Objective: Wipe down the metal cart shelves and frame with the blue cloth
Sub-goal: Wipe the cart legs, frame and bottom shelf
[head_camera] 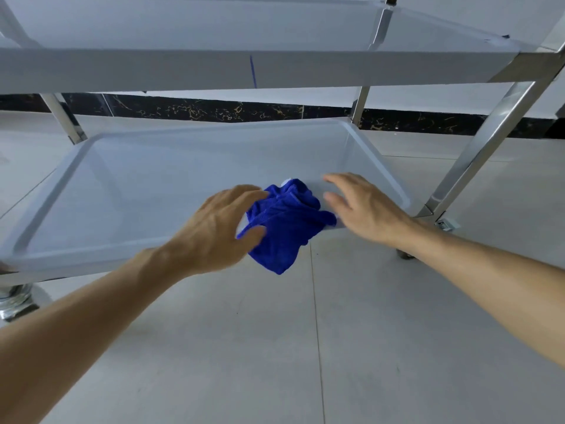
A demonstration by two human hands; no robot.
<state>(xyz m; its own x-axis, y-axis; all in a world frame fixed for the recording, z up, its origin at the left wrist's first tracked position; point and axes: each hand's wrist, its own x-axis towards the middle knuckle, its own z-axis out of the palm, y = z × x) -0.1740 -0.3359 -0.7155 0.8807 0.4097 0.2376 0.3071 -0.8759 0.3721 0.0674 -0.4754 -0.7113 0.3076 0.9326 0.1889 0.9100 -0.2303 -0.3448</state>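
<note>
While draped over the lower shelf [128, 191] front rim, blue cloth [286, 228] gripped by left hand [220, 228] fingers. Right hand [363, 206] beside cloth, fingers spread, holding nothing.

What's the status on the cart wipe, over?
Left hand gripping blue cloth at lower shelf front edge. Right hand open beside cloth. Nothing in the way.

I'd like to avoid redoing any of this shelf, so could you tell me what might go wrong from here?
The blue cloth is bunched and hangs over the lower shelf's front rim; only the left hand seems to grip it, so it might slip to the floor. The right hand is spread open beside it and could leave fingerprints on the shelf. A bunched cloth may also wipe unevenly.
</note>
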